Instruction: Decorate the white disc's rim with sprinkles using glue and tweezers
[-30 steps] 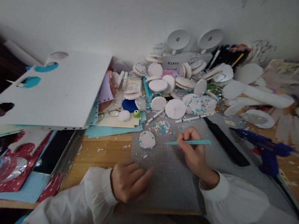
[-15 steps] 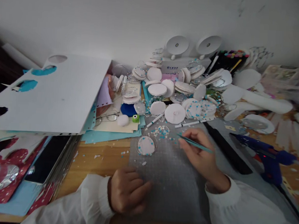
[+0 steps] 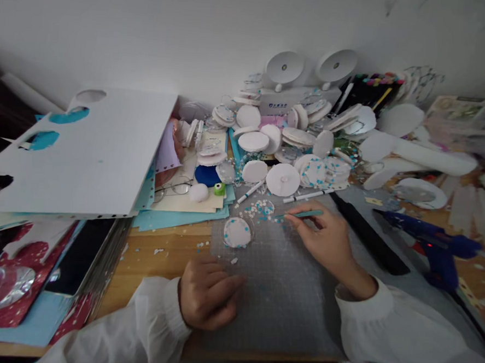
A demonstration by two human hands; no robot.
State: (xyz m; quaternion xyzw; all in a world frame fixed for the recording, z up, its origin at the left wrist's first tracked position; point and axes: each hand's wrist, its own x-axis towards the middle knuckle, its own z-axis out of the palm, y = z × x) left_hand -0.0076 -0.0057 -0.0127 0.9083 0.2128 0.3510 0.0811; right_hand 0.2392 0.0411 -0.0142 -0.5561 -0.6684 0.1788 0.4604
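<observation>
My right hand (image 3: 327,239) pinches a pair of teal tweezers (image 3: 309,213), tips pointing left. Those tips are at the right side of a scatter of small white and blue paper pieces (image 3: 260,209); whether they grip one is too small to tell. To the left and nearer lies a round white disc (image 3: 238,232), ringed by thin wire and dotted with blue and white bits. My left hand (image 3: 209,294) rests in a loose fist on the near left part of the grey cutting mat (image 3: 276,298), below the disc. No object shows in its curled fingers.
Many white discs (image 3: 282,179) are heaped along the back. Two marker pens (image 3: 250,192) lie before them. On the right are a long black tool (image 3: 370,236) and a blue glue gun (image 3: 432,237) with a red light. A large white board (image 3: 104,156) covers the left side.
My right hand has tilted, bringing the tweezers' tips left to the edge of the paper pieces. My left hand stays in a fist in nearly the same spot.
</observation>
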